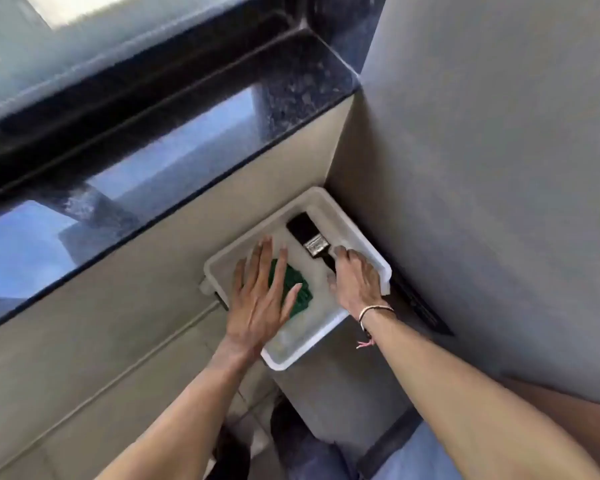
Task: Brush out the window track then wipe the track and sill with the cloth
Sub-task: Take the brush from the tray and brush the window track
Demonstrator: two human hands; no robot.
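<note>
Window track (pixel 94 98) runs dark along the glass, above the polished dark stone sill (pixel 194 147). Below the sill, in the wall corner, sits a white tray (pixel 329 206). Left hand (pixel 260 299) is spread flat, fingers open, over the green cloth (pixel 297 289) in the tray. Right hand (pixel 355 277) closes around the handle of the black brush (pixel 307 233) lying in the tray.

The white tray (pixel 361 233) sat wedged in the corner, walls blocking its far and right sides; only my near side lay open.
</note>
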